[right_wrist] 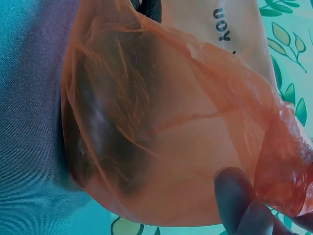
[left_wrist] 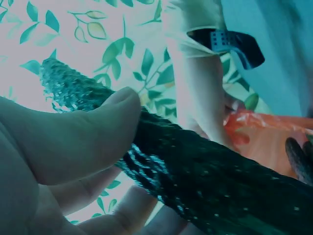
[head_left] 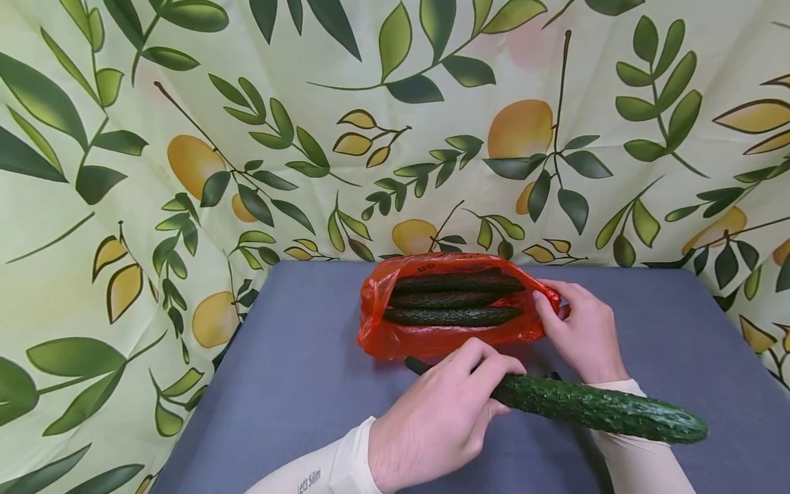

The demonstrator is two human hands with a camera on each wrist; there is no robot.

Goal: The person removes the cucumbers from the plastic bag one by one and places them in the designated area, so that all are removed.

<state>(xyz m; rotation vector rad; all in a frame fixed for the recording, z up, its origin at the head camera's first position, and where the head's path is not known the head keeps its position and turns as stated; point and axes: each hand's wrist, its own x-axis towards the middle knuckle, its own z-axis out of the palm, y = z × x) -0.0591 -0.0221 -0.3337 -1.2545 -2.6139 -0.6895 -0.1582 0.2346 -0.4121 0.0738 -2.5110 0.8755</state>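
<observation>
A long, bumpy green cucumber [head_left: 605, 408] is gripped in my left hand [head_left: 441, 412], in front of the bag, its thick end reaching right over my right forearm. In the left wrist view the thumb lies across the cucumber [left_wrist: 195, 171] with fingers behind it. My right hand [head_left: 583, 329] pinches the right edge of a red plastic bag [head_left: 395, 343], thumb on the near side. Several dark cucumbers [head_left: 453, 315] lie side by side inside the bag's open mouth. Through the thin film of the bag [right_wrist: 195, 132], the right wrist view shows their dark shapes.
The grey-blue table [head_left: 296, 384] stands against a cloth backdrop [head_left: 345, 171] printed with leaves and fruit, hanging behind and at both sides. A dark band with a camera-like piece [left_wrist: 239, 46] sits on the right wrist.
</observation>
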